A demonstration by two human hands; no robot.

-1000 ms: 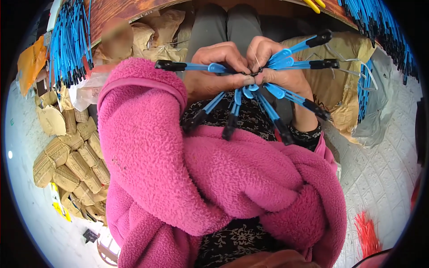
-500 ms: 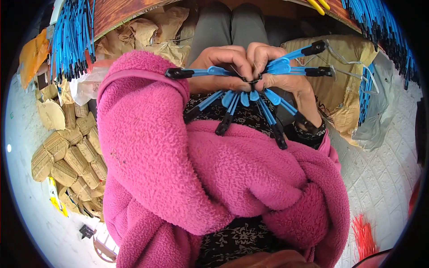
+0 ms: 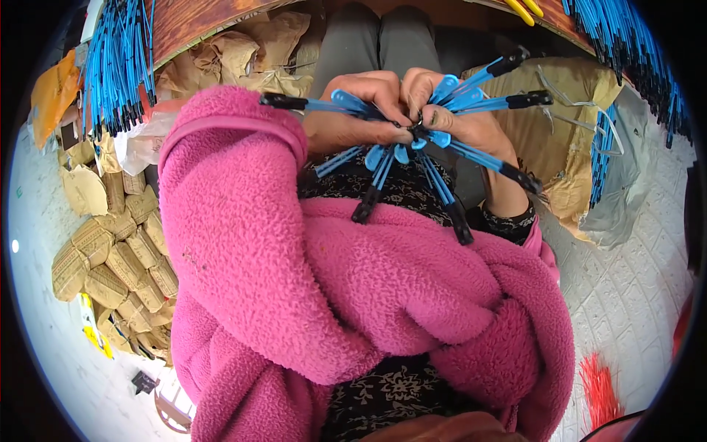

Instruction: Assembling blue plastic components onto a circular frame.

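Above my lap, both hands hold a fan of blue sticks (image 3: 440,175) with black ends and flat, petal-like blue tabs. The sticks spread outward from a dark centre where my fingertips meet. My left hand (image 3: 362,103) is closed, thumb and fingers pinching at that centre from the left. From the right, my right hand (image 3: 479,131) pinches there too, its thumb pressed near the middle. A thin strand, perhaps wire, shows between the fingertips; the fingers hide most of the join. Several sticks point down towards my pink fleece sleeve (image 3: 243,221). Some are blurred.
Blue black-tipped sticks lie in piles at the table's left (image 3: 118,66) and right (image 3: 626,59). Brown paper-wrapped bundles (image 3: 121,258) are stacked on the floor at left. An open cardboard box (image 3: 549,125) stands at right, red strands (image 3: 600,390) lower down.
The fan has turned and spread in my hands: the lower right stick swung up and outward, and the left one shifted left. Both hands stay pinched at the centre.
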